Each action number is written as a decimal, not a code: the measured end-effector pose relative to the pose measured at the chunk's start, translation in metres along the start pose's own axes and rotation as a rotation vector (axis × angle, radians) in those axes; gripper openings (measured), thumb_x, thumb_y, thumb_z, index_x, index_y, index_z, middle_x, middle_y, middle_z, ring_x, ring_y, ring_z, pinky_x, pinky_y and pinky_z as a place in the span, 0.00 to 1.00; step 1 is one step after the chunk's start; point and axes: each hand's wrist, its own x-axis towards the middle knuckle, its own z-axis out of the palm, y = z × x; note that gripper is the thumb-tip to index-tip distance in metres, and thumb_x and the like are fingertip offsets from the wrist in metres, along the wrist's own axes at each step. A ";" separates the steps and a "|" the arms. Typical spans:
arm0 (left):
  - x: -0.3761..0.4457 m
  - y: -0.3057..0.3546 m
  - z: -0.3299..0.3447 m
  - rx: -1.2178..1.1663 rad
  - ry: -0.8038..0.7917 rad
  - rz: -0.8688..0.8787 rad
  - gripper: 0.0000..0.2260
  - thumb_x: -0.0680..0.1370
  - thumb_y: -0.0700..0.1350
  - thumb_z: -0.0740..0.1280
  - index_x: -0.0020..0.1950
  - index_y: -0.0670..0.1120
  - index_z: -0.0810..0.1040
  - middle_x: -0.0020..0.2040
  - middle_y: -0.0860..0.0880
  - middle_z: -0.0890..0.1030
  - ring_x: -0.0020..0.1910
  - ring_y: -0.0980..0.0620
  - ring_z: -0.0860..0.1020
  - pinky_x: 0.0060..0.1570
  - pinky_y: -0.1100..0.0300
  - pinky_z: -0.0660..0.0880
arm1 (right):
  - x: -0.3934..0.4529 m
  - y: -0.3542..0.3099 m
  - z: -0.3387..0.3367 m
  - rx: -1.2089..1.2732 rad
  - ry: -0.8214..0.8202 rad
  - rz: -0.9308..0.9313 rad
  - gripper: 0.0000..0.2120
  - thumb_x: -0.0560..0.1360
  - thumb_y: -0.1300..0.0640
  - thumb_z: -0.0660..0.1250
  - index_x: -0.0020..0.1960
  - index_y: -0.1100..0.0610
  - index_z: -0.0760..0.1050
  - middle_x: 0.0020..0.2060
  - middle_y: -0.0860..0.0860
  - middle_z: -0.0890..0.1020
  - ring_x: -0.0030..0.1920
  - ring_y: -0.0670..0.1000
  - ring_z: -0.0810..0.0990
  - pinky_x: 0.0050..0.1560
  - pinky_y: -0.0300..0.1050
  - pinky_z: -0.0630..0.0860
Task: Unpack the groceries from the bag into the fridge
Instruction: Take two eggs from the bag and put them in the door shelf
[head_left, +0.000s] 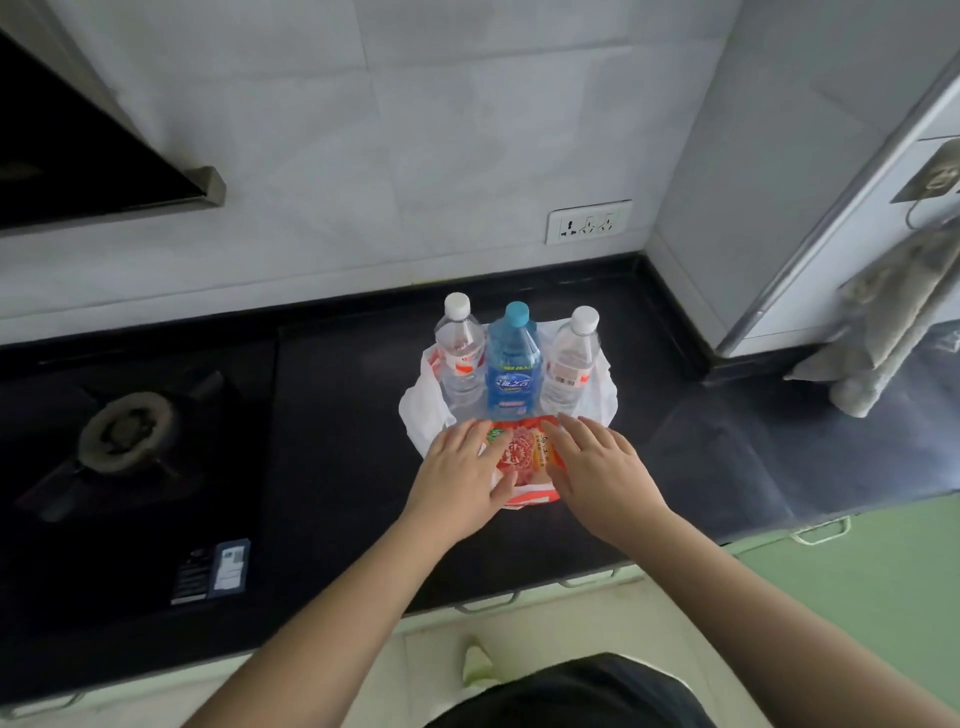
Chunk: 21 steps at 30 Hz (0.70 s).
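A white plastic bag lies spread open on the black counter. Inside it stand a clear water bottle on the left, a blue drink bottle in the middle and a second clear bottle on the right. In front of them lies an orange and red snack packet. My left hand rests flat on the packet's left side, fingers spread. My right hand lies flat on its right side. Neither hand visibly grips the packet.
A gas hob burner sits to the left on the black counter. A range hood hangs at upper left. A wall socket is behind the bag. A grey towel hangs on a white appliance door at right.
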 end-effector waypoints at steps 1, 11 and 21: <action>0.005 -0.002 0.002 -0.005 -0.007 0.007 0.25 0.82 0.60 0.51 0.77 0.51 0.62 0.77 0.48 0.64 0.76 0.48 0.60 0.75 0.50 0.54 | 0.004 0.001 0.003 -0.005 -0.010 -0.005 0.22 0.80 0.47 0.62 0.72 0.52 0.68 0.70 0.51 0.74 0.70 0.56 0.71 0.70 0.54 0.66; 0.037 0.007 0.016 -0.143 -0.162 -0.040 0.18 0.81 0.52 0.61 0.71 0.49 0.71 0.67 0.49 0.76 0.64 0.49 0.75 0.64 0.52 0.72 | 0.041 0.015 0.030 -0.027 -0.238 -0.070 0.24 0.80 0.52 0.62 0.75 0.50 0.62 0.72 0.50 0.69 0.72 0.55 0.68 0.72 0.52 0.62; 0.043 0.000 0.020 -0.075 -0.338 -0.135 0.14 0.78 0.50 0.66 0.62 0.49 0.72 0.59 0.49 0.77 0.54 0.48 0.78 0.51 0.51 0.77 | 0.058 0.029 0.056 -0.063 -0.482 -0.183 0.20 0.80 0.55 0.63 0.71 0.52 0.67 0.66 0.52 0.74 0.63 0.57 0.77 0.63 0.53 0.75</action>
